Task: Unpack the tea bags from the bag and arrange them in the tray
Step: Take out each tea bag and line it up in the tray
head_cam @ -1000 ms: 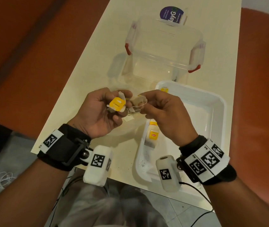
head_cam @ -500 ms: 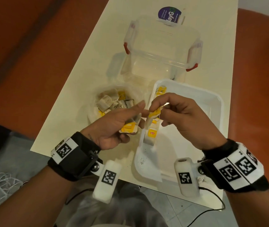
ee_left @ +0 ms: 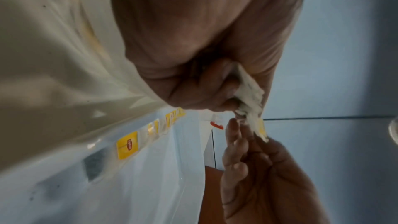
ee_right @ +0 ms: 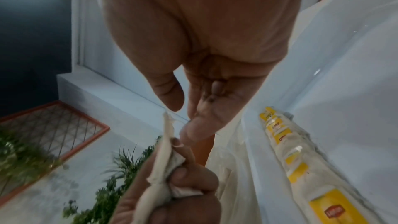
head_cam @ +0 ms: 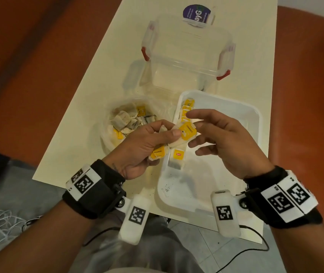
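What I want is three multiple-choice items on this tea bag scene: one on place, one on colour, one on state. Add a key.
1. The row of tea bags in the tray lies:
A. across its middle
B. along the wall beside the plastic bag
C. along the wall farthest from that bag

2. The tags on that row are:
A. green
B. red
C. yellow

3. The left hand:
A. grips a bunch of tea bags
B. lies flat and empty
C. grips the tray's rim

Key: 1 B, the row hugs the bag-side wall; 2 C, yellow in every view; 3 A, its fingers curl round the bunch.
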The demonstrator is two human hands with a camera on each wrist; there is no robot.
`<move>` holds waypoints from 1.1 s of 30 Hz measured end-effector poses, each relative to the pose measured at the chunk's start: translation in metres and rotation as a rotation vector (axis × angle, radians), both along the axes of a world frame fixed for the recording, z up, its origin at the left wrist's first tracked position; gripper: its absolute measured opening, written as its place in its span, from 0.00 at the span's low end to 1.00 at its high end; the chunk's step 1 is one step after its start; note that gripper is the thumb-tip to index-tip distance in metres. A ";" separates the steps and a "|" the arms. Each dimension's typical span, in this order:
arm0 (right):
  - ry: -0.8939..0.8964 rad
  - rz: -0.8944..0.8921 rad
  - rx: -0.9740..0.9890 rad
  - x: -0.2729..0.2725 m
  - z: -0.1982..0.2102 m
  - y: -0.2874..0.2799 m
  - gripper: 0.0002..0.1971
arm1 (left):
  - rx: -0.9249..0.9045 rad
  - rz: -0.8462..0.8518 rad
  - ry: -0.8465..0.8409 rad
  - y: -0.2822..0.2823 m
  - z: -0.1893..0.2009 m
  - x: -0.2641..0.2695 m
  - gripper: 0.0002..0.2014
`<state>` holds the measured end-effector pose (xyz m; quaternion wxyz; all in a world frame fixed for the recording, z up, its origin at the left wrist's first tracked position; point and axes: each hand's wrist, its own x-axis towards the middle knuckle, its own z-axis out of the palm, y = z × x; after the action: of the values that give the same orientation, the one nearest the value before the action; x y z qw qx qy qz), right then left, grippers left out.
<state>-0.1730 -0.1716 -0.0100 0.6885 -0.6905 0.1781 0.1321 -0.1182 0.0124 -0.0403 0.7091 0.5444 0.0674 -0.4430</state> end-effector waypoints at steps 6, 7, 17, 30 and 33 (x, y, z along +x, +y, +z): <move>0.054 0.017 -0.069 -0.009 -0.004 -0.002 0.08 | 0.123 0.059 -0.177 -0.009 -0.007 -0.011 0.08; 0.047 0.005 -0.090 -0.009 -0.007 -0.003 0.07 | 0.141 0.049 -0.203 -0.009 -0.008 -0.012 0.08; 0.027 0.235 -0.370 -0.009 -0.020 -0.013 0.03 | 0.328 -0.074 -0.252 0.012 -0.012 -0.009 0.10; 0.278 0.613 -0.768 -0.005 -0.069 0.012 0.02 | 0.254 0.068 -0.111 0.021 -0.006 0.001 0.09; 0.275 0.563 -0.786 -0.001 -0.071 0.012 0.02 | 0.249 0.073 -0.105 0.020 -0.006 0.000 0.20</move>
<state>-0.1740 -0.1597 -0.0807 0.2844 -0.8950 0.1104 0.3253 -0.1182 0.0323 -0.0460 0.6543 0.6478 0.1041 -0.3760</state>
